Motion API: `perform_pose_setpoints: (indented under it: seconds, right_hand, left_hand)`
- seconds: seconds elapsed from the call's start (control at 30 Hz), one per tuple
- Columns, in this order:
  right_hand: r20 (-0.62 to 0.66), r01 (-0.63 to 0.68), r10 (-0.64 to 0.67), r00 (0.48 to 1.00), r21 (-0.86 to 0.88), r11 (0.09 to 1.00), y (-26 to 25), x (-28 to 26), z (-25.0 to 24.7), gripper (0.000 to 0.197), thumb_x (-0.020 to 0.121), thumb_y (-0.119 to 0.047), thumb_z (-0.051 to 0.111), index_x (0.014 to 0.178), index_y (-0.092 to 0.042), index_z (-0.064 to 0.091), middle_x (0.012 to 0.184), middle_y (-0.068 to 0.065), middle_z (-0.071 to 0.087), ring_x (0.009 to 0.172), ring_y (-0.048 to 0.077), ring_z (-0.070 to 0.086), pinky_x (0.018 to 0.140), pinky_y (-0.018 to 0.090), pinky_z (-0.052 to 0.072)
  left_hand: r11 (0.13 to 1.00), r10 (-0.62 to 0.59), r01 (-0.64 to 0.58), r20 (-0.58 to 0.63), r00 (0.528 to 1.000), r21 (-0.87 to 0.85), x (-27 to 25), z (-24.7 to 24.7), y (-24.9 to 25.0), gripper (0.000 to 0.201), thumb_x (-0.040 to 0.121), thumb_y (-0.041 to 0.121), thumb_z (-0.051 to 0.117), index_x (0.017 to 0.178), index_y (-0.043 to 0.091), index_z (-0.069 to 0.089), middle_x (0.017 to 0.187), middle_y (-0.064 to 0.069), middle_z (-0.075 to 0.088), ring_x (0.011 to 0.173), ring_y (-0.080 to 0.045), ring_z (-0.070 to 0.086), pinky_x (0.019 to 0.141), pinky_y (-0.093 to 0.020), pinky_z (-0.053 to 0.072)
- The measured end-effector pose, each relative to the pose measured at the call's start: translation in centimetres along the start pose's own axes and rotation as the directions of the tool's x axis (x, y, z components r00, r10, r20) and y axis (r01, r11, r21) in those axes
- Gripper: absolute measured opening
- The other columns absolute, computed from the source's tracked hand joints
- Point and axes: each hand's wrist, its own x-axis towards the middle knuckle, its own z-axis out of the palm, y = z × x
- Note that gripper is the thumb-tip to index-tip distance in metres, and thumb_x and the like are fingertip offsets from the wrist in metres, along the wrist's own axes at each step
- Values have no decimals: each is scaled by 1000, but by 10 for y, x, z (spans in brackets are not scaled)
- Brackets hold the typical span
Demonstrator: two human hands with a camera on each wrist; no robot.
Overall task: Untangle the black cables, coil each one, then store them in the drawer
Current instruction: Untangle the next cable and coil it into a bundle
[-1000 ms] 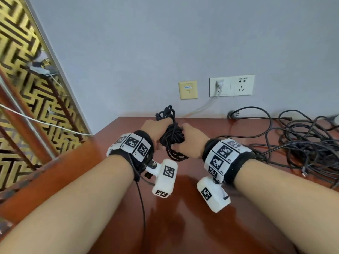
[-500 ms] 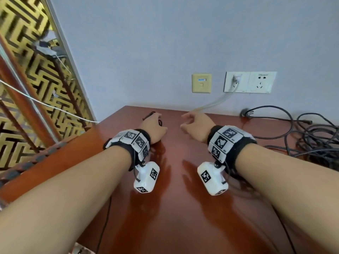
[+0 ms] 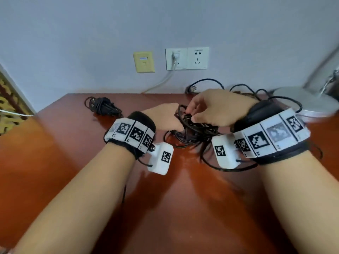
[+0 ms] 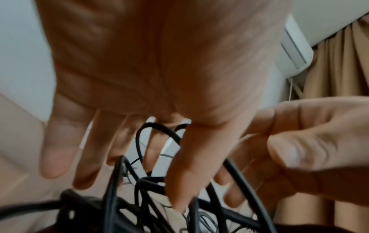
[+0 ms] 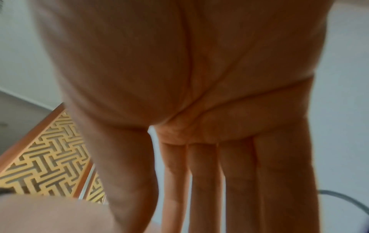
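Observation:
A coiled black cable bundle (image 3: 102, 107) lies at the far left of the red-brown table (image 3: 165, 208). A loose tangle of black cables (image 3: 197, 130) sits in the middle, between my hands. My left hand (image 3: 165, 117) has its fingers spread and straight, poking among the tangle's strands (image 4: 143, 197). My right hand (image 3: 192, 114) reaches over the tangle, and its thumb and fingertips pinch a loop at the top. In the right wrist view my right hand (image 5: 199, 173) hides the cable. No drawer shows.
More black cable (image 3: 207, 83) loops along the back edge by the wall. A silver lamp base (image 3: 308, 101) stands at the far right. Above the table hang a white socket with a plug (image 3: 176, 58) and a yellow wall plate (image 3: 144, 61). A patterned screen (image 3: 11, 107) borders the left.
A second ago both hands held the coiled bundle; it now lies at the far left of the table. Both hands have moved right onto the loose tangle.

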Motion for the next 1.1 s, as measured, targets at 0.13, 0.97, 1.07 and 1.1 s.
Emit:
perform_pose_setpoints:
  seconds: [0.13,0.97,1.07,1.1]
  right_hand:
    - [32,-26,28,999,-72,997,15,6,-5,21,87,-24,67,108,-26,66,103,-6,67,72,3,57,52,8,40]
    - [-204,-143,158,966,86,986,68,-22,-63,18,86,-19,66,99,-31,68,75,-8,72,47,7,55,52,19,44]
    - [-201,-143,153,968,60,988,69,-20,-60,17,86,-20,66,98,-31,69,78,-10,73,59,8,62,58,22,45]
    - [-200,-143,152,968,59,988,68,-19,-59,16,86,-21,66,99,-31,69,79,-10,72,63,9,64,60,23,46]
  left_hand:
    - [999,50,-50,7,999,-18,8,2,7,16,81,11,72,84,19,59,83,3,62,79,-16,58,69,-19,44]
    - [989,-143,141,-25,989,-43,6,-51,-26,9,86,13,70,94,11,66,77,-8,70,62,-18,71,61,-31,60]
    - [964,-263,256,-133,956,-67,5,-60,-43,12,88,13,69,100,12,65,72,-6,66,54,-15,65,43,-20,47]
    - [957,-287,276,-152,946,-88,5,-61,-47,13,89,13,69,101,11,64,70,-6,65,54,-16,63,41,-20,45]
